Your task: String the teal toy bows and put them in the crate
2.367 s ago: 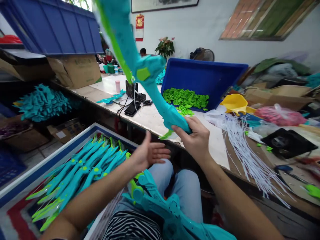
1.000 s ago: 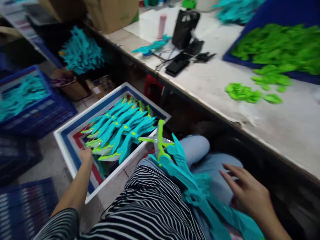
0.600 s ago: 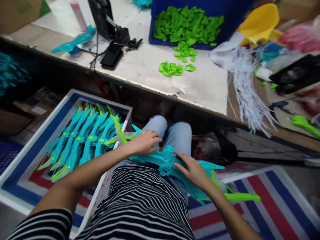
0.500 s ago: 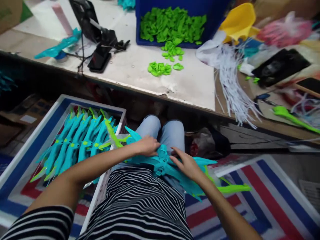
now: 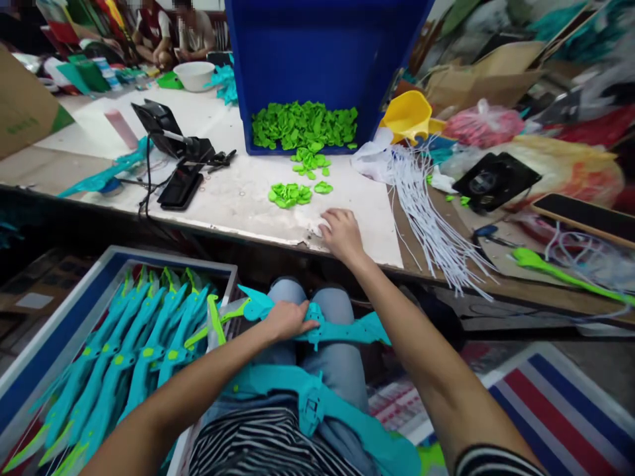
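My left hand [image 5: 288,321] is closed around the middle of a turquoise toy bow [image 5: 342,332] above my knees, its thumb pointing right along the grip. A second turquoise toy bow [image 5: 278,380] lies across my lap, nearer my body, with a lime-green end at the right. My right hand [image 5: 342,233] reaches over the table's front edge, fingers forward and slightly bent, with nothing visible in them. Just beyond it lies a small pile of green plastic pieces [image 5: 289,195], with a few more green pieces [image 5: 323,188] beside it.
A tilted blue bin [image 5: 307,66] spills green pieces onto the table [image 5: 233,211]. White cords [image 5: 431,218] hang over the edge at right; a phone [image 5: 181,188] and stand are at left. Finished-looking bows [image 5: 143,350] fill a crate [image 5: 112,258] at my left. People sit far back.
My right hand has left the bow on my lap and moved forward onto the table. The two bows are now apart, one lifted toward my knees in my left hand. The view has tilted up.
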`<state>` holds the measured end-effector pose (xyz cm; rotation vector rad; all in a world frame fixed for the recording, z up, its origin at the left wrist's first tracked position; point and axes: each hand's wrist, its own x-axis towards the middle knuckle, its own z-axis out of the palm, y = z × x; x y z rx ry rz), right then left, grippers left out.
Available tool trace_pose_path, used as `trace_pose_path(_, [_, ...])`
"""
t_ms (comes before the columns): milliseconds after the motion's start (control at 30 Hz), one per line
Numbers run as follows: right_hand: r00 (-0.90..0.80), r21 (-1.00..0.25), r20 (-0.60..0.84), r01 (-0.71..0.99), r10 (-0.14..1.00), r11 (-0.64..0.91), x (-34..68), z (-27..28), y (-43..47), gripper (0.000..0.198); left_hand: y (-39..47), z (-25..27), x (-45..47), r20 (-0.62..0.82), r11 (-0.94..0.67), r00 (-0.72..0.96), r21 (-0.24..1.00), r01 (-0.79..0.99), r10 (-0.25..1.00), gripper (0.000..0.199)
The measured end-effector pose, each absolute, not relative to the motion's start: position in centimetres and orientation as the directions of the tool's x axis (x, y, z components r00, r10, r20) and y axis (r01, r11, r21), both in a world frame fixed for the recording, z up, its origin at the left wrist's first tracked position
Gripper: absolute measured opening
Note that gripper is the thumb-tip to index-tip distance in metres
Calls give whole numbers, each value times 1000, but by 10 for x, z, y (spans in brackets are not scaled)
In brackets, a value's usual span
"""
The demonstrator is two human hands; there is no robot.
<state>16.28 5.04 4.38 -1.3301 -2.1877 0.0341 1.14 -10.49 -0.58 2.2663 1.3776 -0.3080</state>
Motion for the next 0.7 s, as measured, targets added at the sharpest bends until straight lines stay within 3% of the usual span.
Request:
trace_pose_path(133, [-316, -373, 319, 825, 894, 425, 115, 51, 139, 50, -95, -13, 13, -423, -363, 465, 302, 882, 778, 61])
trace_pose_path(267, [-372, -432, 224, 791, 901, 434, 102, 42, 164, 43, -86, -16, 9, -437, -325, 449, 331, 886, 779, 60])
trace_pose_path(467, [-378, -409, 394, 744, 838, 528, 165, 13, 114, 38, -78, -16, 5, -436, -333, 472, 359, 872, 767, 59])
trace_pose_path(700, [-242, -438, 532, 742, 812, 508, 196, 30, 88, 32, -70, -8, 16, -415, -391, 505, 332, 858, 756, 58])
